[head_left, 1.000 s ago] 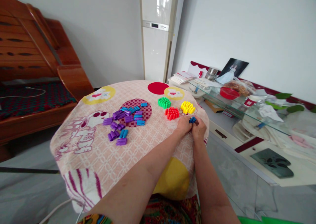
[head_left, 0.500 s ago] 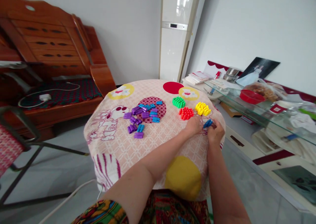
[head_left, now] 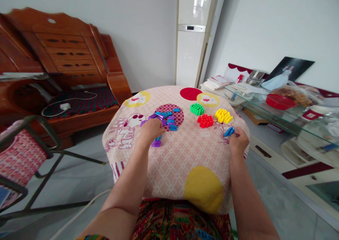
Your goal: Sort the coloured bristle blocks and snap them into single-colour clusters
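Note:
My left hand (head_left: 150,129) rests on a loose heap of purple and blue plastic pieces (head_left: 166,117) at the middle of the cloth-covered table (head_left: 172,155); its fingers curl down over the pieces and hide what they touch. My right hand (head_left: 238,141) is at the table's right edge, its fingers closed on a small cluster of blue pieces (head_left: 229,131). Beyond it stand joined clusters: green (head_left: 197,109), red (head_left: 205,121) and yellow (head_left: 224,116).
A wooden bench (head_left: 66,67) stands at the left with a charger cable on its cushion. A folding chair (head_left: 23,151) is near left. A white tall appliance (head_left: 192,35) stands behind the table. A cluttered glass shelf (head_left: 278,109) runs along the right.
My left hand has left the blue cluster and moved left across the table onto the purple and blue heap. My right hand stays on the blue cluster. The view has swung left.

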A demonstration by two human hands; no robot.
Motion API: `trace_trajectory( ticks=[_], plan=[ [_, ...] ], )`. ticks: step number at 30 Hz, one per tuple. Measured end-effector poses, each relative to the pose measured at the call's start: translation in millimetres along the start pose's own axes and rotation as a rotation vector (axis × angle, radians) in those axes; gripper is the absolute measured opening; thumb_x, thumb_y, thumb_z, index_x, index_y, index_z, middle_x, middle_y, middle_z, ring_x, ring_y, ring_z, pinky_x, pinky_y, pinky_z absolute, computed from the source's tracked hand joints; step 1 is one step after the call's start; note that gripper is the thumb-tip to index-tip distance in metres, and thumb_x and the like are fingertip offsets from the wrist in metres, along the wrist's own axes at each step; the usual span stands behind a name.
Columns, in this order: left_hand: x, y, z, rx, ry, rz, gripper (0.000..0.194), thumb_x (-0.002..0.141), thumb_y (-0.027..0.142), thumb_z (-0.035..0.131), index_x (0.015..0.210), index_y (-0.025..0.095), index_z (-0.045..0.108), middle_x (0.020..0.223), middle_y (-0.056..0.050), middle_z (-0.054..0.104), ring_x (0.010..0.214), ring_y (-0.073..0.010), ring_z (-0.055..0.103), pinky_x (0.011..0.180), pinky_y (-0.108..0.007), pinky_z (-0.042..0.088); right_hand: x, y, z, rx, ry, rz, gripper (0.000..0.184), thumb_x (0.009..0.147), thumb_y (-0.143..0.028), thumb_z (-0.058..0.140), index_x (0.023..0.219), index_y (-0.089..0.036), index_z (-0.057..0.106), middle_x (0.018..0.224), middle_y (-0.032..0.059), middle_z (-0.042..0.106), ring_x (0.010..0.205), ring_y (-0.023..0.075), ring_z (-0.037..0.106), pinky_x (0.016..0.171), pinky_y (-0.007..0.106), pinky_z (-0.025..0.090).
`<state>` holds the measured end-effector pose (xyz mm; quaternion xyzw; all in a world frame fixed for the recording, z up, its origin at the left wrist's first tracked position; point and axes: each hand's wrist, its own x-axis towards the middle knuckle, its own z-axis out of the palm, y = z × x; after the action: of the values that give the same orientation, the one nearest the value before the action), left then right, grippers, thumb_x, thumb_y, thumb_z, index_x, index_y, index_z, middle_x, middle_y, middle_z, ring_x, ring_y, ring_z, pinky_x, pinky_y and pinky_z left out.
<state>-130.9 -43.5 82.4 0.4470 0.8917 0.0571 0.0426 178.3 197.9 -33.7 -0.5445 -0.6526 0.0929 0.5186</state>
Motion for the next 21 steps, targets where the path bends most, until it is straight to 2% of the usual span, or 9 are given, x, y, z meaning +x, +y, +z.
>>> trace_trajectory(
  ticks=[2,4,9,13,15,17,21],
  plan=[
    [-5.3,-11.1,5.2,0.078,-0.06,-0.001,0.024,0.078,0.035,0.063,0.094,0.02,0.074,0.105,-0.011,0.074,0.099,-0.0305,0.067,0.078,-0.035,0.052,-0.2,0.0,0.1,0.0,-0.002,0.004,0.046,0.067,-0.02,0.046,0.104,-0.011,0.074,0.086,0.0128,0.076,0.079,0.0247,0.066,0.078,0.036,0.052],
    [-9.0,-12.8,13.9,0.132,-0.066,0.036,0.024,0.078,0.031,0.062,0.097,0.02,0.073,0.11,-0.011,0.073,0.103,-0.0308,0.066,0.08,-0.035,0.052,-0.6,-0.5,0.2,-0.003,-0.004,0.013,0.046,0.068,-0.02,0.047,0.104,-0.011,0.073,0.087,0.0127,0.075,0.077,0.0242,0.066,0.078,0.036,0.052],
    [-10.5,-4.0,35.9,0.123,0.0,0.139,0.03,0.081,0.014,0.051,0.104,0.014,0.07,0.117,-0.016,0.07,0.11,-0.0303,0.064,0.086,-0.036,0.051,-2.2,-3.2,0.2,-0.019,-0.012,0.024,0.046,0.069,-0.018,0.046,0.105,-0.011,0.073,0.089,0.0131,0.075,0.081,0.0248,0.067,0.082,0.037,0.052],
    [-5.5,5.0,39.3,-0.027,0.072,0.155,0.028,0.083,0.016,0.05,0.104,0.017,0.07,0.109,-0.012,0.072,0.102,-0.0267,0.067,0.083,-0.034,0.051,-3.0,-5.4,-0.3,-0.005,-0.007,0.017,0.048,0.069,-0.017,0.044,0.106,-0.011,0.073,0.091,0.0134,0.076,0.083,0.0247,0.068,0.083,0.036,0.052],
    [-2.6,19.1,36.7,-0.152,0.097,0.205,0.025,0.085,0.019,0.052,0.101,0.02,0.07,0.101,-0.008,0.075,0.094,-0.0228,0.068,0.081,-0.031,0.05,-3.0,-6.0,-0.9,-0.001,-0.009,0.015,0.048,0.069,-0.017,0.044,0.106,-0.011,0.073,0.092,0.0137,0.076,0.083,0.0248,0.068,0.083,0.036,0.052],
    [0.3,43.4,34.2,-0.279,0.117,0.293,0.021,0.085,0.021,0.055,0.099,0.019,0.071,0.096,-0.006,0.076,0.087,-0.0195,0.068,0.079,-0.028,0.05,-2.8,-6.1,-1.5,0.0,-0.016,0.014,0.048,0.069,-0.017,0.044,0.106,-0.011,0.073,0.095,0.0142,0.076,0.086,0.0253,0.068,0.085,0.037,0.052],
    [11.9,113.7,37.0,-0.463,0.116,0.51,0.015,0.084,0.02,0.061,0.093,0.017,0.073,0.089,-0.006,0.076,0.08,-0.0166,0.068,0.076,-0.026,0.05,-2.5,-6.1,-2.1,0.015,-0.032,0.041,0.049,0.069,-0.017,0.044,0.107,-0.01,0.072,0.099,0.0158,0.076,0.09,0.0264,0.069,0.089,0.038,0.051]
  ],
)
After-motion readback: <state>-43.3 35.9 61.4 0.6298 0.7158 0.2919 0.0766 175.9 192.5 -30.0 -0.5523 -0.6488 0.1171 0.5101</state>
